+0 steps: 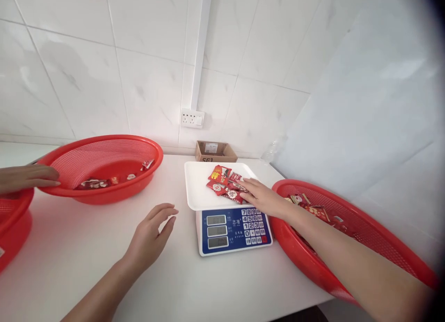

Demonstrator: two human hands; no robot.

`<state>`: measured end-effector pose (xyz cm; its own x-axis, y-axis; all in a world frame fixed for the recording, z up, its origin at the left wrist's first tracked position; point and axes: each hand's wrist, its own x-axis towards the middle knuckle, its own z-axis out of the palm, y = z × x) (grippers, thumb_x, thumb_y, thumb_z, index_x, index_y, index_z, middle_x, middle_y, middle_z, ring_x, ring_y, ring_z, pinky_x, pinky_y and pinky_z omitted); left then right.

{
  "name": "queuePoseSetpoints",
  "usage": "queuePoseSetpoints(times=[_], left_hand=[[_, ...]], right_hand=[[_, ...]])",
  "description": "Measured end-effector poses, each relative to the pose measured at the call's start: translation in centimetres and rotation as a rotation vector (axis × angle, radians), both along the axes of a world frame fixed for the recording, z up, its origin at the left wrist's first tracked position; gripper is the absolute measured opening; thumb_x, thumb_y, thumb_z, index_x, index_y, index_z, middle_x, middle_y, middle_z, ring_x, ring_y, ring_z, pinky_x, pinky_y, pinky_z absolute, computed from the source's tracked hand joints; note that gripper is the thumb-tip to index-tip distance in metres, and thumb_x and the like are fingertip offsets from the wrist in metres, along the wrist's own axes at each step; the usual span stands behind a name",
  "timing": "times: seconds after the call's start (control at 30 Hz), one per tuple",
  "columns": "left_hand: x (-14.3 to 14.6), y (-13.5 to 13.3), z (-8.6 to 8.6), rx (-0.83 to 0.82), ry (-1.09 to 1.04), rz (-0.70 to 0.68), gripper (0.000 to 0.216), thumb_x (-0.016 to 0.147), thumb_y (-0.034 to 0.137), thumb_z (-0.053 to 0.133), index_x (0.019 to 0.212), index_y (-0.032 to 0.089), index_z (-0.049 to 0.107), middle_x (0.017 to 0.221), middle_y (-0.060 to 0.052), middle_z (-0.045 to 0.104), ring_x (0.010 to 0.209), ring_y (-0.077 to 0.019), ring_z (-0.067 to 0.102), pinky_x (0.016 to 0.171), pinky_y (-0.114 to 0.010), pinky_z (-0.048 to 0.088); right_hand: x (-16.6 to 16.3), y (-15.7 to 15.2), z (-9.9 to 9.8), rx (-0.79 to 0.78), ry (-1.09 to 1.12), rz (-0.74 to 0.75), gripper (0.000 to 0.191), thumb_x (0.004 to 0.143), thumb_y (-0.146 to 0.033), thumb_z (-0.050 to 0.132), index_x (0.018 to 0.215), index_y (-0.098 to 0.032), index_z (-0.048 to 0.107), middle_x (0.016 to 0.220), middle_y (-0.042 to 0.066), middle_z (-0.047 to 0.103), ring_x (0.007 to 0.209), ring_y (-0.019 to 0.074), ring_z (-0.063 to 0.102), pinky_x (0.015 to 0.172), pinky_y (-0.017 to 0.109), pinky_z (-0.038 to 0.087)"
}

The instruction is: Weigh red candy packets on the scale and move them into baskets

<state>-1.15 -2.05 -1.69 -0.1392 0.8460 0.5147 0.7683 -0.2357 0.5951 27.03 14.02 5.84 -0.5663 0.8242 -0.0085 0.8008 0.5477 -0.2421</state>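
Note:
Several small red snack packets lie in a loose pile on the white pan of a digital scale. Reaching across from the right, my right hand has its fingers stretched out over the right side of this pile, touching the packets. Part of the pile is hidden under those fingers. My left hand hovers above the white table, left of the scale's blue keypad panel, with thumb and fingers apart and nothing between them.
At right, beneath my forearm, a red basket holds more packets. Another red basket with a few packets stands at left; another person's hand rests at its rim, above a third red basket. Behind the scale sits a small cardboard box.

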Motion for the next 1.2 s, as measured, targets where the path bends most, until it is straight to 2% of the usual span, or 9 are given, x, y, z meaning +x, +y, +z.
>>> queuePoseSetpoints(times=[0.23, 0.3, 0.43, 0.57, 0.67, 0.83, 1.03, 1.13, 1.2], left_hand=[[0.1, -0.3, 0.2, -0.073, -0.036, 0.036, 0.022, 0.088, 0.032, 0.042, 0.096, 0.025, 0.062, 0.111, -0.004, 0.059, 0.080, -0.0143, 0.061, 0.046, -0.020, 0.045], [0.3, -0.4, 0.3, -0.090, -0.042, 0.034, 0.022, 0.088, 0.032, 0.043, 0.097, 0.026, 0.061, 0.112, -0.003, 0.058, 0.080, -0.0140, 0.060, 0.046, -0.020, 0.045], [0.5, -0.5, 0.3, -0.096, -0.061, 0.046, 0.021, 0.088, 0.033, 0.043, 0.097, 0.026, 0.061, 0.112, -0.003, 0.059, 0.082, -0.0147, 0.060, 0.048, -0.021, 0.047], [0.6, -0.2, 0.2, -0.095, -0.094, 0.081, 0.022, 0.087, 0.034, 0.044, 0.098, 0.025, 0.061, 0.111, -0.004, 0.059, 0.088, -0.0160, 0.060, 0.054, -0.023, 0.051], [1.0, 0.1, 0.1, -0.113, -0.081, 0.104, 0.023, 0.087, 0.034, 0.044, 0.098, 0.024, 0.061, 0.111, -0.004, 0.059, 0.089, -0.0159, 0.061, 0.058, -0.024, 0.052], [2.8, 0.4, 0.4, -0.081, 0.047, 0.089, 0.023, 0.089, 0.033, 0.041, 0.100, 0.023, 0.060, 0.110, -0.005, 0.059, 0.091, -0.0168, 0.060, 0.054, -0.023, 0.049], [7.3, 2.2, 2.8, 0.136, 0.351, -0.107, 0.022, 0.091, 0.025, 0.041, 0.097, 0.021, 0.061, 0.091, -0.004, 0.065, 0.086, -0.0160, 0.057, 0.078, -0.031, 0.048], [9.0, 4.6, 4.8, 0.097, 0.455, -0.155, 0.025, 0.091, 0.023, 0.039, 0.100, 0.020, 0.062, 0.095, -0.006, 0.065, 0.089, -0.0180, 0.056, 0.081, -0.033, 0.047], [9.5, 6.5, 6.0, -0.024, 0.502, -0.149, 0.026, 0.089, 0.022, 0.042, 0.107, 0.020, 0.061, 0.106, -0.006, 0.064, 0.101, -0.0208, 0.054, 0.089, -0.037, 0.044]], right_hand=[[2.9, -8.3, 2.1, 0.152, 0.258, -0.023, 0.048, 0.085, -0.049, 0.044, 0.129, -0.031, 0.049, 0.139, 0.002, 0.045, 0.127, 0.0280, 0.039, 0.104, 0.045, 0.035], [4.1, -10.9, 0.9, 0.126, 0.385, -0.082, 0.043, 0.083, -0.048, 0.047, 0.121, -0.030, 0.056, 0.127, 0.005, 0.056, 0.117, 0.0282, 0.050, 0.098, 0.045, 0.041], [5.4, -13.8, -4.6, -0.183, 0.555, -0.172, 0.031, 0.080, -0.048, 0.051, 0.095, -0.025, 0.066, 0.088, 0.006, 0.071, 0.084, 0.0225, 0.065, 0.077, 0.035, 0.053], [4.8, -14.2, -9.9, -0.333, 0.675, -0.236, 0.029, 0.077, -0.048, 0.053, 0.078, -0.022, 0.065, 0.071, 0.003, 0.068, 0.069, 0.0191, 0.063, 0.065, 0.030, 0.052], [4.6, -14.2, -11.6, -0.303, 0.726, -0.264, 0.029, 0.077, -0.047, 0.053, 0.079, -0.021, 0.066, 0.076, 0.004, 0.069, 0.071, 0.0192, 0.063, 0.065, 0.029, 0.051], [5.3, -14.4, -11.7, -0.264, 0.791, -0.227, 0.025, 0.077, -0.044, 0.055, 0.080, -0.022, 0.067, 0.075, 0.003, 0.069, 0.069, 0.0185, 0.063, 0.062, 0.028, 0.052], [5.6, -14.4, -11.9, -0.261, 0.818, -0.212, 0.027, 0.078, -0.045, 0.052, 0.082, -0.023, 0.067, 0.078, 0.004, 0.070, 0.071, 0.0190, 0.064, 0.064, 0.028, 0.053], [5.7, -14.5, -12.2, -0.280, 0.821, -0.200, 0.029, 0.080, -0.046, 0.051, 0.084, -0.022, 0.066, 0.082, 0.004, 0.071, 0.077, 0.0194, 0.065, 0.069, 0.028, 0.053], [5.8, -14.5, -12.2, -0.291, 0.839, -0.186, 0.029, 0.080, -0.047, 0.051, 0.084, -0.022, 0.066, 0.084, 0.005, 0.071, 0.079, 0.0197, 0.065, 0.070, 0.027, 0.052]])
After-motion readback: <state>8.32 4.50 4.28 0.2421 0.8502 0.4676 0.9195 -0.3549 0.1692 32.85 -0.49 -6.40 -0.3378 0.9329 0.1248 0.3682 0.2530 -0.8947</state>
